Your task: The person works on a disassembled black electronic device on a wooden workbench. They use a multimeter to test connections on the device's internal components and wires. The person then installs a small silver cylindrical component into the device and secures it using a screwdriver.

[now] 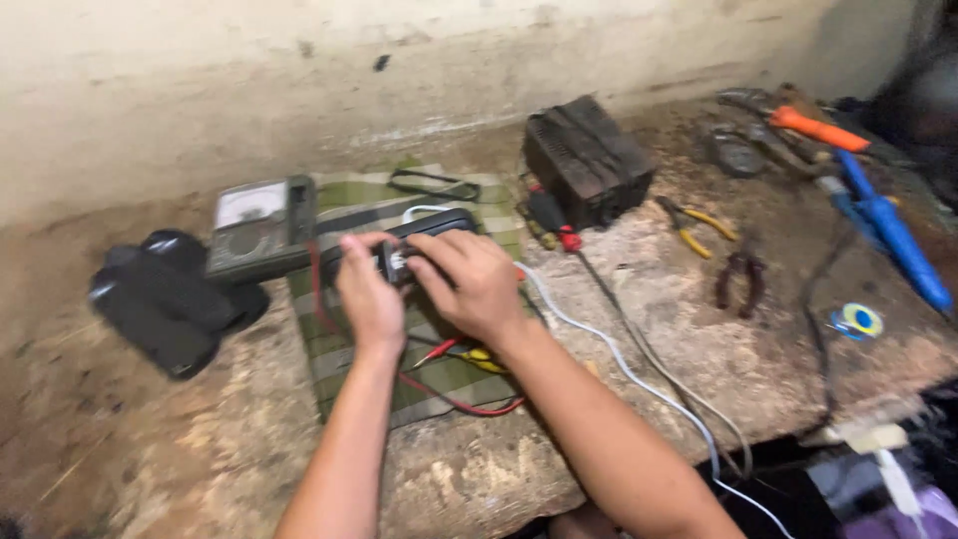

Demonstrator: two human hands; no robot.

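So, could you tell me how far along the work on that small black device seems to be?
Set out already: the analog multimeter sits on the green mat, its red lead lying loose. In hand: the left hand and right hand both grip the black device. Left: the probes touch nothing yet, and the pliers lie untouched.

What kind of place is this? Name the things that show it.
Probably a home electronics repair bench: an analogue multimeter with test leads, pliers, and a soldering tool on a rough worktop.
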